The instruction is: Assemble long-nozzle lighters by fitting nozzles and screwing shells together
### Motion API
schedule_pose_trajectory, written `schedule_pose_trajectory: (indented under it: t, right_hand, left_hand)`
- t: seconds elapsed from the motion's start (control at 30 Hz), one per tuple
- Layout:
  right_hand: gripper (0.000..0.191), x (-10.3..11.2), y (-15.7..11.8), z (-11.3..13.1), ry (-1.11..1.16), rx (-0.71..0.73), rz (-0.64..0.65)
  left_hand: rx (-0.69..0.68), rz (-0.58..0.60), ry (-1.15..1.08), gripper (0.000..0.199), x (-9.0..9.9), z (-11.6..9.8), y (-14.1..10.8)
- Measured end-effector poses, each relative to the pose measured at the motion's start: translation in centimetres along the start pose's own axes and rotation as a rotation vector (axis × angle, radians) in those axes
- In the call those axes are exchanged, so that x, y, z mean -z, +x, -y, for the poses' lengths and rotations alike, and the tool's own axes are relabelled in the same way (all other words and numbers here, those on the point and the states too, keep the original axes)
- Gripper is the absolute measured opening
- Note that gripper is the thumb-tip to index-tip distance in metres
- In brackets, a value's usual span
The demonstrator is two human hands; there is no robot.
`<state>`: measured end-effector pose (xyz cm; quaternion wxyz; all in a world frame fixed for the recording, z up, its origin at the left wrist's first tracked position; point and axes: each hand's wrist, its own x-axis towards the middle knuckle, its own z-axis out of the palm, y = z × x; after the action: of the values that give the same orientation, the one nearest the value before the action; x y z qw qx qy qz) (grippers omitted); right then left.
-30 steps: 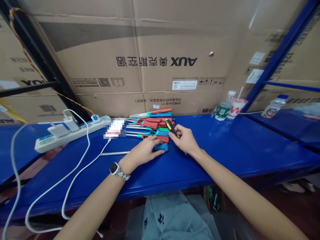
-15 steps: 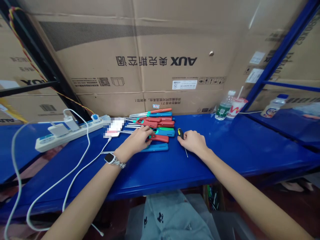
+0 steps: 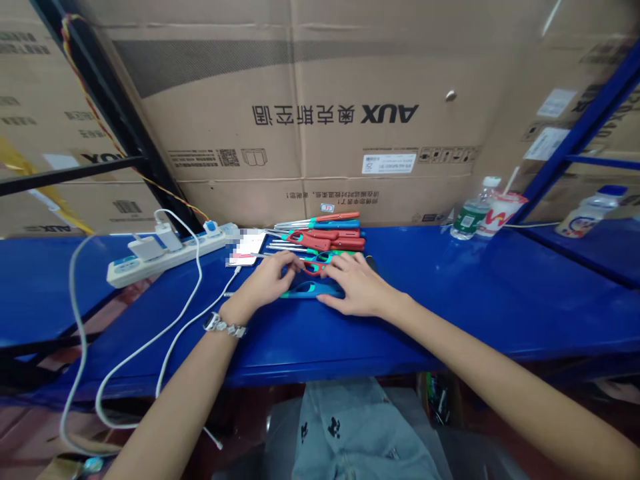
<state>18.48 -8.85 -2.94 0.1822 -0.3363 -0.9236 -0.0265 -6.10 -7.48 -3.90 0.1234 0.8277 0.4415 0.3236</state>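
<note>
Several long-nosed lighters with red, blue and green handles lie in a pile on the blue table (image 3: 450,280). My left hand (image 3: 270,277) has its fingers closed on the metal nose end of a red lighter (image 3: 315,267). My right hand (image 3: 357,285) lies over the handle end of that lighter, fingers spread, its thumb by a blue lighter (image 3: 313,289) at the front. Behind the right hand, the dark end of a screwdriver (image 3: 371,263) shows on the table. A white phone (image 3: 250,248) lies left of the pile.
A white power strip (image 3: 175,257) with plugs and cables stands at the left. Against the cardboard box (image 3: 320,73) at the right are a water bottle (image 3: 467,220) and a paper cup (image 3: 495,215). Another bottle (image 3: 587,213) stands farther right.
My right hand has let go of the screwdriver and moved left onto the lighters. My left hand has shifted toward the red lighter's nose. The whole view has turned slightly left.
</note>
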Motion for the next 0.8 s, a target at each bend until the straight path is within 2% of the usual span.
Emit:
schedule_pose_trajectory:
  t: [0.13, 0.27, 0.3, 0.37, 0.43, 0.5, 0.53, 0.57, 0.6, 0.7, 0.77, 0.8]
  right_hand:
    - [0.036, -1.8, 2.9, 0.8, 0.039, 0.064, 0.114]
    - [0.032, -2.0, 3.6, 0.6, 0.116, 0.032, 0.105]
    - [0.031, -1.7, 3.5, 0.5, 0.13, 0.008, 0.082]
    - [0.033, -1.0, 3.1, 0.3, 0.156, -0.077, 0.031]
    - [0.036, -0.3, 2.6, 0.0, 0.207, -0.216, -0.018]
    - [0.038, -0.1, 2.0, -0.4, 0.316, -0.362, -0.095]
    - [0.037, -0.2, 1.8, -0.6, 0.39, -0.416, -0.149]
    - [0.036, -0.4, 1.6, -0.8, 0.47, -0.448, -0.205]
    - [0.035, -0.7, 1.5, -0.9, 0.547, -0.461, -0.261]
    - [0.03, -1.6, 1.4, -0.9, 0.699, -0.456, -0.35]
    - [0.029, -2.0, 1.5, -0.7, 0.825, -0.463, -0.344]
    - [0.03, -2.1, 1.6, -0.5, 0.925, -0.466, -0.308]
  left_hand:
    - [0.045, -0.103, 0.001, 0.024, -0.2, 0.2, 0.4]
    - [0.04, -0.231, 0.071, 0.022, 0.4, 0.0, 0.4]
    - [0.024, -0.303, 0.098, 0.02, 0.6, -0.2, 0.4]
    - [0.001, -0.528, 0.145, 0.017, 1.0, -0.9, 0.2]
    - [0.006, -0.788, 0.164, 0.015, 1.2, -1.5, 0.0]
    - [0.042, -0.945, 0.118, 0.009, 1.0, -2.0, 0.0]
    - [0.069, -0.95, 0.059, 0.008, 0.7, -2.2, 0.2]
    - [0.101, -0.903, -0.027, 0.01, 0.3, -2.3, 0.4]
    - [0.135, -0.809, -0.136, 0.014, -0.2, -2.4, 0.8]
    - [0.2, -0.408, -0.492, 0.03, -1.6, -2.7, 2.6]
    - [0.201, -0.269, -0.677, 0.037, -2.3, -2.9, 4.1]
    - [0.2, -0.263, -0.76, 0.039, -2.5, -3.0, 4.8]
